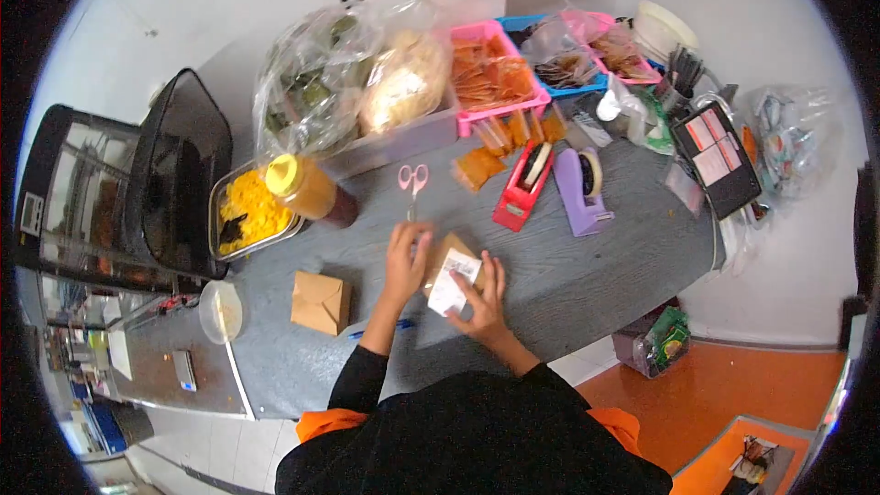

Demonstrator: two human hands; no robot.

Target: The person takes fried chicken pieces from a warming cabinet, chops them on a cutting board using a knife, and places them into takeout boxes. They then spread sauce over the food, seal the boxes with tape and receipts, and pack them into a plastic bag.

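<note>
A white printed label (447,293) lies over a small brown kraft box (454,243) on the grey table in front of me. My right hand (481,307) rests on the label and the box's right side, its fingers spread. At the box's upper left is my left hand (403,266), fingers loosely bent and apart, with nothing visible in it. Just beyond that hand lie pink-handled scissors (412,181). A closed brown kraft box (320,302) stands to the left, and a blue pen (378,329) lies partly behind my left forearm.
A red tape dispenser (522,192) and a purple tape dispenser (579,197) stand to the right. Sauce bottles (298,188) and a tray of yellow food (247,211) are at left. Baskets of sachets (495,73) and a large plastic bag (316,82) line the back.
</note>
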